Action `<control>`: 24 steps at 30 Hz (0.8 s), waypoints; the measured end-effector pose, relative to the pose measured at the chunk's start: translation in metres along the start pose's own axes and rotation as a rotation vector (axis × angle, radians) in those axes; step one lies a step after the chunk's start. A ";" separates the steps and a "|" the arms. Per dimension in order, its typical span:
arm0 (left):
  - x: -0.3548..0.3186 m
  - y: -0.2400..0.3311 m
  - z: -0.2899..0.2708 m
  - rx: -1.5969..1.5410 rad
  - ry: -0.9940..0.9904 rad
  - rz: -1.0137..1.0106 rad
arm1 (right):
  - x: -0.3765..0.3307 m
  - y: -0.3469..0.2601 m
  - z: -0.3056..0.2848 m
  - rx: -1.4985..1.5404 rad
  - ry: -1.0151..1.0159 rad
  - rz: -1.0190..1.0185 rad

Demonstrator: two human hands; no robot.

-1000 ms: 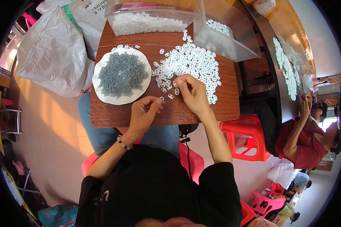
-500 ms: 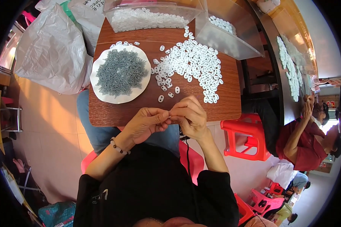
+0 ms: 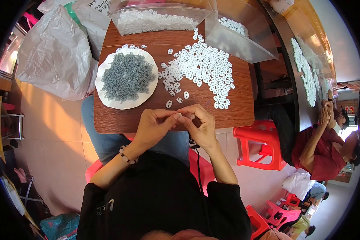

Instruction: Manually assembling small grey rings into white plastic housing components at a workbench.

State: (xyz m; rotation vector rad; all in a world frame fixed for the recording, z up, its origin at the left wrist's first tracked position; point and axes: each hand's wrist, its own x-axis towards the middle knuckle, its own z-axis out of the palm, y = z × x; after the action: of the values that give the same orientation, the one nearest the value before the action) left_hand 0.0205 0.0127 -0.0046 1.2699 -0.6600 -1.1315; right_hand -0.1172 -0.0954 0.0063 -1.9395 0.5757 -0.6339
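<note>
My left hand (image 3: 154, 126) and my right hand (image 3: 202, 127) meet over the near edge of the brown table, thumbs and forefingers pinched tip to tip. A whitish speck shows between the thumbs, too small to tell whether it is a piece or a nail. Beyond them lie many small white oval pieces with two holes (image 3: 206, 64), a few of them loose just past my fingertips. Left of these, a white scalloped plate (image 3: 104, 98) carries a heap of small grey screw-like plastic pieces (image 3: 126, 76).
Clear bins (image 3: 156, 20) of white pieces stand at the table's far side, one (image 3: 244, 42) tipped at the right. A large whitish sack (image 3: 56, 56) sits at the left. On the right are a red stool (image 3: 256, 148) and a person in dark red (image 3: 316, 154) at another table.
My hands have shifted slightly, the left fingers drawing up and the right fingers opening out a little around the pinch. The pieces on the table have not visibly changed.
</note>
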 end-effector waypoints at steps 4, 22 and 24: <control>0.001 0.004 0.007 0.038 0.040 0.021 | -0.007 0.008 0.006 0.105 0.103 0.056; -0.002 0.014 0.007 -0.122 -0.035 -0.060 | -0.016 0.007 0.000 0.209 0.156 0.179; -0.002 0.022 -0.008 0.251 0.082 0.097 | -0.014 -0.003 -0.001 0.295 0.211 0.250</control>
State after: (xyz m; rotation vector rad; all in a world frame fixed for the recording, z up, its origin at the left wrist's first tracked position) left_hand 0.0331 0.0158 0.0152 1.4717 -0.8122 -0.9326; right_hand -0.1279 -0.0859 0.0070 -1.5080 0.7949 -0.7235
